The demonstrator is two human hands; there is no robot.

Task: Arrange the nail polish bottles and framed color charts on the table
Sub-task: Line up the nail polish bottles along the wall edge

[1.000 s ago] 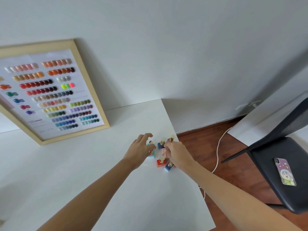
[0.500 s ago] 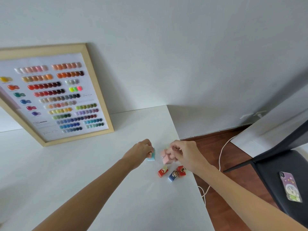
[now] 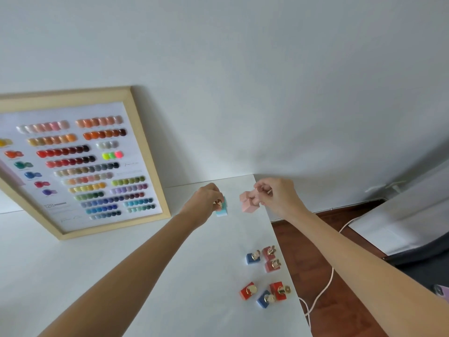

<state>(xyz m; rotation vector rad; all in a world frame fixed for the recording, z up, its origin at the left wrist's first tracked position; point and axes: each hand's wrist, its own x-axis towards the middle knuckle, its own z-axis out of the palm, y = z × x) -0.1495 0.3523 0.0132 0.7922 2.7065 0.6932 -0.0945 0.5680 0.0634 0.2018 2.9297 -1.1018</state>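
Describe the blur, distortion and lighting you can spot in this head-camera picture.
Head view: wide-angle bending tilts the chart and table edge; the pink bottles in the right hand are motion-blurred; light is soft, shadows faint, no strong glare.

Six square gold-capped bottles (image 3: 266,273) stand near the table edge; framed chart (image 3: 80,164) leans.

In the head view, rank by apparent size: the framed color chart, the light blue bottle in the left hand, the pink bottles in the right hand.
1. framed color chart, by far the largest.
2. pink bottles, a cluster of at least two.
3. light blue bottle, partly hidden by the left hand.
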